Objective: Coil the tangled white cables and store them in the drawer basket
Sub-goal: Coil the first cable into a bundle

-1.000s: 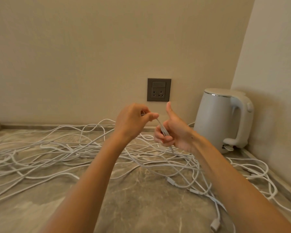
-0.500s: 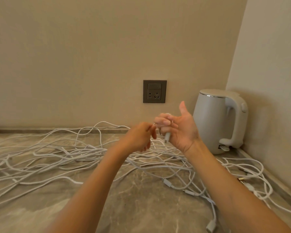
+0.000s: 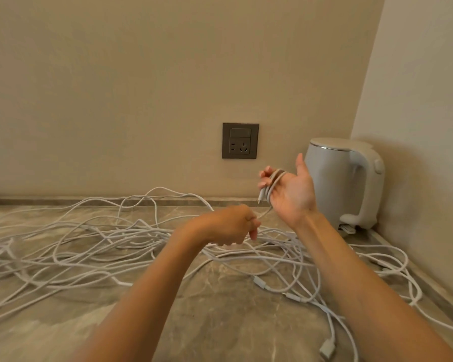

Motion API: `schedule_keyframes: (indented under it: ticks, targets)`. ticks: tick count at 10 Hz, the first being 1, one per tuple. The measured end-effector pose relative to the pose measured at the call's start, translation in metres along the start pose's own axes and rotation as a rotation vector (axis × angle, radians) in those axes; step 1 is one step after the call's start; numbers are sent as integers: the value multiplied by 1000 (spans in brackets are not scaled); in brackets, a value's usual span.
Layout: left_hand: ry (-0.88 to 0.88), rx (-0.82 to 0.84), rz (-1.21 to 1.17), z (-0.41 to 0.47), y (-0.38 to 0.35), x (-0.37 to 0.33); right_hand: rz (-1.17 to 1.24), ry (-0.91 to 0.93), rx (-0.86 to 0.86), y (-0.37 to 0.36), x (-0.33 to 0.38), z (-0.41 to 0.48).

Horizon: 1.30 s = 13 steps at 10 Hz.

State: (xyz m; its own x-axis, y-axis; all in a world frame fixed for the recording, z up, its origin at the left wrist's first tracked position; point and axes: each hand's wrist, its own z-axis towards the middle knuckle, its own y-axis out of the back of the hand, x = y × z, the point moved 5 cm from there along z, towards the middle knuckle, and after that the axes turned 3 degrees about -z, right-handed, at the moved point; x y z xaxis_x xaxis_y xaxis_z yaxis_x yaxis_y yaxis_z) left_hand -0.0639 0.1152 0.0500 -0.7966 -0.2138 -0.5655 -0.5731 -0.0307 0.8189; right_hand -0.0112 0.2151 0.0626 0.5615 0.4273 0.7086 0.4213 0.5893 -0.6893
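You'll find nothing legible here — the wall socket [image 3: 240,141] shows only its slots, and neither the white kettle [image 3: 343,178] nor the white cables [image 3: 141,232] carry lettering you can make out.

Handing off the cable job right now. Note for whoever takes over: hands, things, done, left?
Right hand: raised, palm toward the camera, a couple of loops of one white cable round its fingers, connector end hanging.
Left hand: lower, pinches the same cable just below.
Tangled cables: loose over the countertop, some by the kettle.
Done: one coil begun; no finished coil in view.
Left: finish it, coil the others, store all in the drawer basket, not in view.
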Motion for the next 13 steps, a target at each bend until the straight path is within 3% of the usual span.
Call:
schedule_keyframes:
  ticks: [2, 3, 5, 7, 8, 10, 11, 12, 13]
  targets:
    - [-72, -169, 57, -4, 19, -2, -714, 23, 73, -2, -8, 5]
    - [-101, -280, 54, -9, 33, 0, -949, -5, 128, -3, -14, 4]
    - [-180, -478, 11, -14, 50, 0, -1141, -177, 298, -6, -30, -1]
    - [-211, -727, -20, -18, 56, 2, -928, -331, 443, -12, -33, -8]
    - [-227, -794, -64, -18, 55, 3, -685, -418, 535, -17, -32, -13]
    - [-187, -688, -118, -5, 47, 3, -113, -599, 735, -28, -38, -16]
    - [-149, -618, -140, 0, 42, 5, 193, -651, 739, -29, -37, -15]
    - [-74, -517, -188, 5, 32, 11, 338, -624, 710, -27, -32, -12]
    - [-6, -399, -170, 9, 19, 14, 453, -538, 575, -23, -24, -8]
